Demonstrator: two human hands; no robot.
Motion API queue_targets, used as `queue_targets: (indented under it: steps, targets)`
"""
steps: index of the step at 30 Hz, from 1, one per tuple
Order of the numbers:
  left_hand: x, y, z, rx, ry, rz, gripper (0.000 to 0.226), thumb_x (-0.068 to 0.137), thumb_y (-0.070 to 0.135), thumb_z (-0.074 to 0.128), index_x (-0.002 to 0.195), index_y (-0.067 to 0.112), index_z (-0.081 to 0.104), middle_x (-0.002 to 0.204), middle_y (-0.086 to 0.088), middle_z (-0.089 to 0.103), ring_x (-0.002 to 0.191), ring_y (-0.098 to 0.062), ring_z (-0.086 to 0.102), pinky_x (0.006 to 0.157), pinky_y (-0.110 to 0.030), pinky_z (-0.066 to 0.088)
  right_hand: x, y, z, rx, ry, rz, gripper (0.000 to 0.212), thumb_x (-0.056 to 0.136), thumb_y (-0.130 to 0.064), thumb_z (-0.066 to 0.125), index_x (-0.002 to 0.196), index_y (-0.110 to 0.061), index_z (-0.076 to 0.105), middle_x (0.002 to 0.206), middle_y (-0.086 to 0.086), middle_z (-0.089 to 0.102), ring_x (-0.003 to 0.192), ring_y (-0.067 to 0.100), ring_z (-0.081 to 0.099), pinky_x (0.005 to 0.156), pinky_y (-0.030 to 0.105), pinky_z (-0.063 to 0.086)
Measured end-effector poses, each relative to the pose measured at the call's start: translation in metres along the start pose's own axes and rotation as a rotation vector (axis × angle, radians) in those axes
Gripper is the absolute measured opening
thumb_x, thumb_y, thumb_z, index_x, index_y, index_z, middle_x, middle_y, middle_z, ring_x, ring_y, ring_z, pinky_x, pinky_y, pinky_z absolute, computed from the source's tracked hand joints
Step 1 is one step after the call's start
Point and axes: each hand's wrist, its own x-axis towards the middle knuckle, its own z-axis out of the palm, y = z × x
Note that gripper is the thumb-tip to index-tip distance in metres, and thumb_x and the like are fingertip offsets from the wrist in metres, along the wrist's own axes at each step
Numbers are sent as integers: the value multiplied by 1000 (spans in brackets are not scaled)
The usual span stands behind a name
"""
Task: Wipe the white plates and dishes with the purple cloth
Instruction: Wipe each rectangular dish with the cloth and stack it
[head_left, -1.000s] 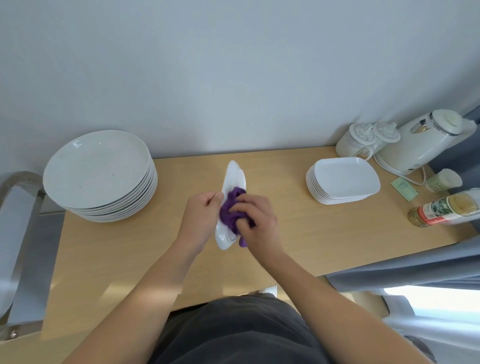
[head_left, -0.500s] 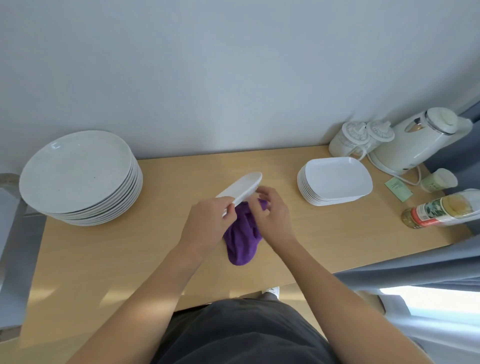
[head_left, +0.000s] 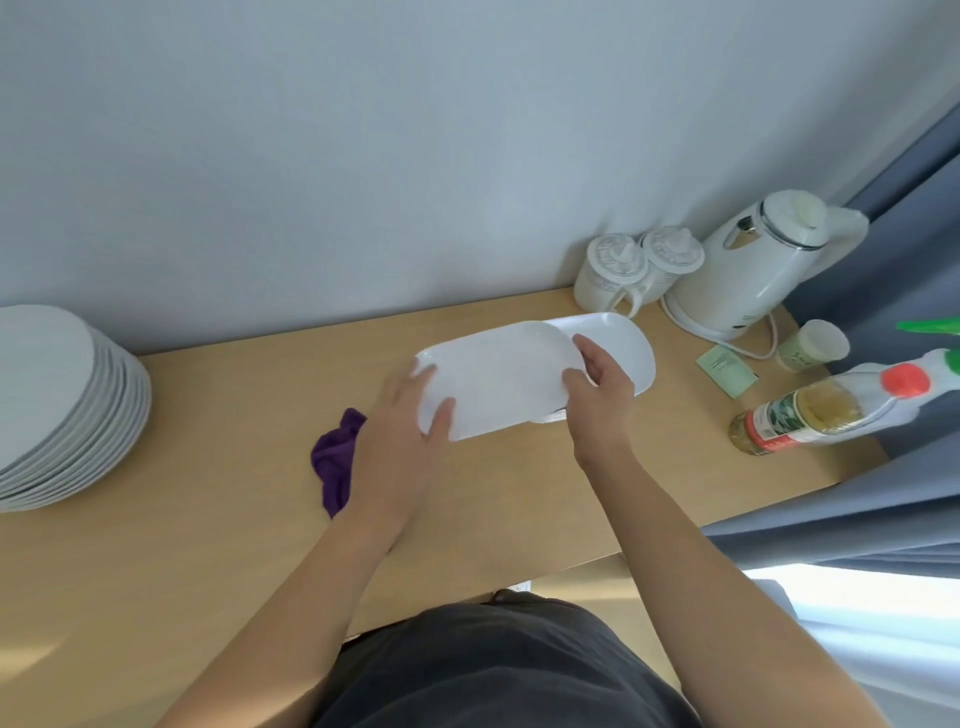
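Note:
Both hands hold a white rectangular dish (head_left: 498, 379) level, just above the table. My left hand (head_left: 405, 436) grips its left end and my right hand (head_left: 597, 395) grips its right end. The dish partly overlaps the stack of white rectangular dishes (head_left: 631, 345) behind it. The purple cloth (head_left: 335, 457) lies crumpled on the wooden table (head_left: 208, 467), left of my left wrist and partly hidden by it. A tall stack of round white plates (head_left: 57, 400) stands at the table's left end.
At the back right stand two white lidded mugs (head_left: 623, 270) and a white kettle (head_left: 763, 265) with its cord. A small cup (head_left: 810, 345), a green sachet (head_left: 727, 369) and a bottle lying on its side (head_left: 810, 410) are near the right edge, by a blue curtain (head_left: 893, 260).
The cloth was let go and now lies on the table. Both hands moved right with the dish, which has turned from on edge to flat, up to the rectangular stack.

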Motion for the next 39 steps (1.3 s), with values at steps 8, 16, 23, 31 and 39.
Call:
queue_targets:
  steps: [8,16,23,31,39]
  targets:
    - [34,42,68,-72,-23,-284,17,95,27,60,89,15,71,90,0,66,79,-10,58,59,-9,33,58,3,-70,12,24,-58,50,92,0,46,135,-21,60,128,-10,65,117,2,58,92,20,48]
    - [46,65,114,26,-56,-263,24,94,21,57,73,10,57,77,-8,55,69,-20,51,55,-20,33,103,20,-105,-288,-12,-125,52,94,-6,45,144,-22,52,139,-5,60,125,13,55,102,31,48]
    - [48,64,129,144,-22,-236,25,98,20,52,117,10,65,96,-2,44,80,-19,50,71,-27,39,120,38,-107,-399,-70,-125,50,95,-8,48,143,-22,53,135,-1,62,123,19,55,100,30,45]
    - [42,54,131,102,4,-283,43,100,23,48,143,19,48,124,-8,44,93,-25,56,83,-36,49,116,46,-103,-376,-134,-161,51,99,-9,48,148,-22,46,142,-5,58,128,15,54,109,34,43]
    - [34,56,144,-204,-70,-387,67,98,28,51,156,28,19,139,5,51,123,-18,51,101,-43,48,105,53,-95,-350,-155,-98,59,102,-16,46,156,-27,26,152,-3,45,132,22,49,108,36,42]
